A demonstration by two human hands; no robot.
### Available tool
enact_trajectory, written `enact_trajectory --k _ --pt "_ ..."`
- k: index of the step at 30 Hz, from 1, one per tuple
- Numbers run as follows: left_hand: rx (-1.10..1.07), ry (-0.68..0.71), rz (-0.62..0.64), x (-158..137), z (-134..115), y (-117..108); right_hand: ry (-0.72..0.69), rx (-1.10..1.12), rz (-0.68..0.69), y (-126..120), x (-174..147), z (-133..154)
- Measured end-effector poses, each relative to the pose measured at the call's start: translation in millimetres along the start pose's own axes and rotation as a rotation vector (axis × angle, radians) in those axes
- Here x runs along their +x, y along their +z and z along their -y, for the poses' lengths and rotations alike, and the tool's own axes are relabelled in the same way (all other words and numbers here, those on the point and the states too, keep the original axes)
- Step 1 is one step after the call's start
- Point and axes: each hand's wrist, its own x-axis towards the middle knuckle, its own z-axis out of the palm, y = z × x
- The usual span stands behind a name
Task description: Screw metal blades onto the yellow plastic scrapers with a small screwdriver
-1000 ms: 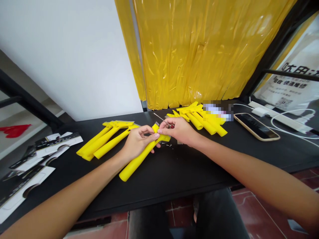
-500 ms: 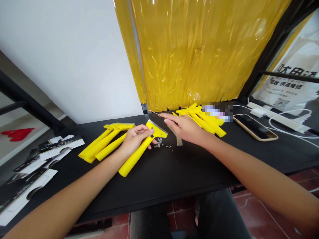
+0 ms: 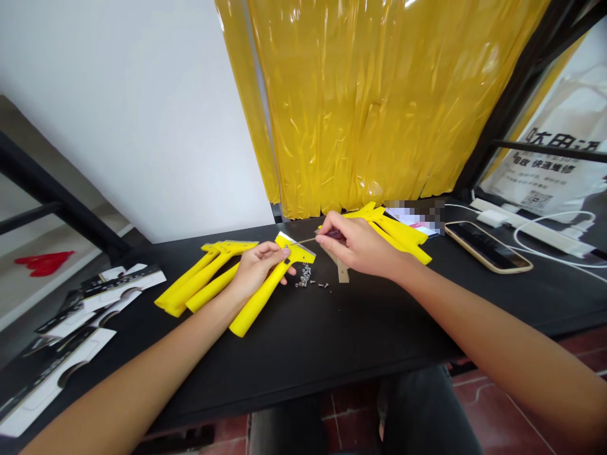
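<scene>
My left hand [image 3: 256, 268] is closed around a yellow scraper [image 3: 258, 300], near its wide head, with the handle slanting down toward me. A thin metal strip runs along the head's far edge, and a small screw shows by my thumb. My right hand [image 3: 363, 246] grips a screwdriver [image 3: 307, 241], its dark handle mostly hidden in the fingers. Its thin shaft points left and reaches the scraper's head at the screw; whether the tip sits in the slot I cannot tell. Small screws and nuts [image 3: 304, 277] lie just beyond the scraper. Flat metal strips [image 3: 343, 273] rest below my right hand.
Several yellow scrapers [image 3: 202, 278] lie at left, and more yellow handles [image 3: 403, 230] lie behind my right hand. Black-and-white card sleeves [image 3: 90, 360] are spread at far left. A phone [image 3: 488, 246], a power strip [image 3: 535, 224] and white cables are at right on the black table [image 3: 308, 347].
My right hand has turned and come slightly lower, bringing the screwdriver's shaft to the scraper's head. My left hand keeps its hold on the scraper. The view has shifted slightly.
</scene>
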Motion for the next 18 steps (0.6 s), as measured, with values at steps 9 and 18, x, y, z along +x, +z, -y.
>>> enact_trajectory --k 9,18 --pt "0.004 -0.005 0.003 -2.9 -3.3 2.9 -0.011 0.032 0.005 2.7 -1.1 1.1" --pt "0.018 0.073 -0.002 -3.0 2.0 2.4 -0.023 0.039 -0.025 7.4 -0.6 -1.0"
